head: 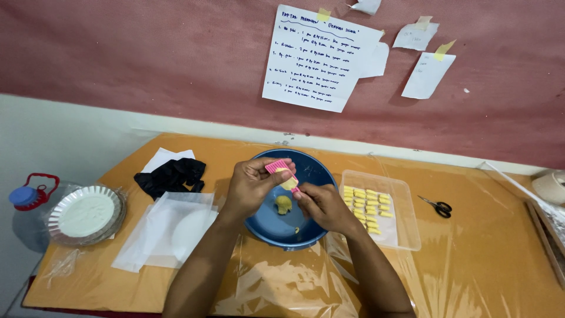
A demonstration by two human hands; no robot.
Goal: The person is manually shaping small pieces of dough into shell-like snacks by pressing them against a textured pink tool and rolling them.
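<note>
Over the blue bowl (268, 227), the left hand (250, 185) is gripping a pink ridged comb (279, 167) while the right hand's (321, 204) fingers are closing on a dough piece (288, 183), seemingly mid-shaping; rolling it free looks due next.

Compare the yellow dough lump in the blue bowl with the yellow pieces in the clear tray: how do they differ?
The dough lump is one rough, irregular mass lying in the blue bowl; the tray pieces are many, small, uniform and set in neat rows in the clear tray. Both are the same pale yellow.
</note>
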